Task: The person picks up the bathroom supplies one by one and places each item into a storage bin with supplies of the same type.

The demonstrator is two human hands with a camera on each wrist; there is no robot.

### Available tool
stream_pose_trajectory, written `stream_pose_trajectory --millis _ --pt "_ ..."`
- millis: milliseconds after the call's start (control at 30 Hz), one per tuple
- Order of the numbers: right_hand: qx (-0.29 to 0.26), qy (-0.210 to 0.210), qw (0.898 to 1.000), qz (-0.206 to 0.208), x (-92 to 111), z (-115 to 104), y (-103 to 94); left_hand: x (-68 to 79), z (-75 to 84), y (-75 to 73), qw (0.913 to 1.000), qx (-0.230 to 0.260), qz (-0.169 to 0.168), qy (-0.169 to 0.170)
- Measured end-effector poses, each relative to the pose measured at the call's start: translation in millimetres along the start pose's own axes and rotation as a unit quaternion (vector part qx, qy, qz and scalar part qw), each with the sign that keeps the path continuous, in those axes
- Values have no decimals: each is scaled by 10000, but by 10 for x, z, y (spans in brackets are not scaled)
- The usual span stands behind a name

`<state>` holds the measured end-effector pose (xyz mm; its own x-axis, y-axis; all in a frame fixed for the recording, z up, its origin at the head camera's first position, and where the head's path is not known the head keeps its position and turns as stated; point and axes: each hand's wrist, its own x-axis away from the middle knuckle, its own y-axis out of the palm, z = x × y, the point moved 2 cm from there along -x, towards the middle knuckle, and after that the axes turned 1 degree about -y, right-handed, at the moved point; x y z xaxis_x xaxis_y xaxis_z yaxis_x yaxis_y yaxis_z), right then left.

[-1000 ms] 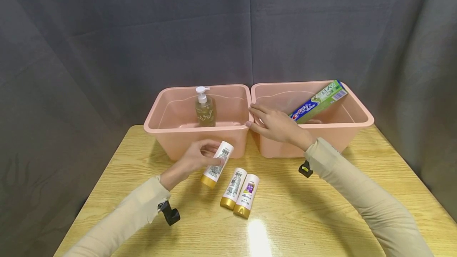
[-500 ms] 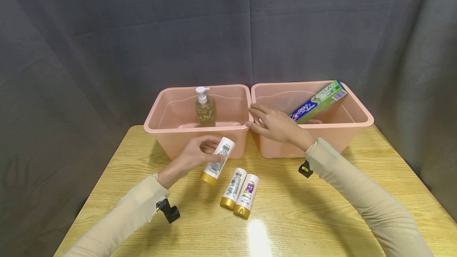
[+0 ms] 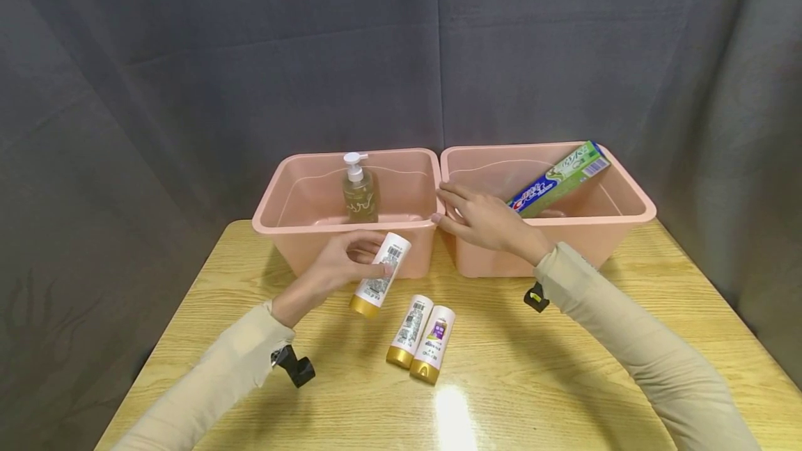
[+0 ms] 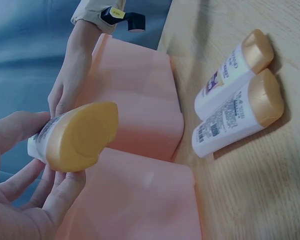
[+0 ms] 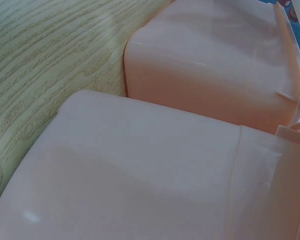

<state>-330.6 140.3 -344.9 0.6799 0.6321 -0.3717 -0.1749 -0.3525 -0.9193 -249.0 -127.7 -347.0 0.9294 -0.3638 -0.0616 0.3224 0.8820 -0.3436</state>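
Note:
My left hand (image 3: 338, 264) holds a white bottle with a gold cap (image 3: 383, 270) between thumb and fingers. The bottle is tilted, cap end lower, above the table and in front of the left pink bin (image 3: 294, 228). In the left wrist view, its gold cap (image 4: 87, 137) faces the camera. Two similar bottles lie side by side on the table: one barcode side up (image 3: 412, 326), the other with a purple label (image 3: 435, 339). My right hand (image 3: 485, 221) rests at the adjoining rims of the two bins, fingers fairly straight, touching the left bin's rim.
A green pump bottle (image 3: 360, 197) stands in the left bin. In the right pink bin (image 3: 601, 235), a green and blue toothpaste box (image 3: 560, 178) leans against the rim. Both bins stand on the wooden table (image 3: 501, 381), before a dark curtain (image 3: 313, 54).
My left hand has raised the white bottle slightly and carried it a little toward the left bin. The right hand, the bins and the two lying bottles have stayed put.

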Motion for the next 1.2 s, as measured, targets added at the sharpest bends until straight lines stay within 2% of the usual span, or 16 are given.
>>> stream_pose_trajectory --millis 333,567,800,1200 --pt "34 -110 9999 16 4 -11 -4 -1 97 -36 9998 42 93 -162" --pt "28 -120 9999 47 3 -7 -5 -49 142 -50 9997 174 159 -113" --pt "-50 -15 10000 65 2 -7 -11 -106 172 -71 9992 270 226 -187" --pt "21 -65 10000 50 7 -2 -2 -200 264 -97 9981 338 431 -275"
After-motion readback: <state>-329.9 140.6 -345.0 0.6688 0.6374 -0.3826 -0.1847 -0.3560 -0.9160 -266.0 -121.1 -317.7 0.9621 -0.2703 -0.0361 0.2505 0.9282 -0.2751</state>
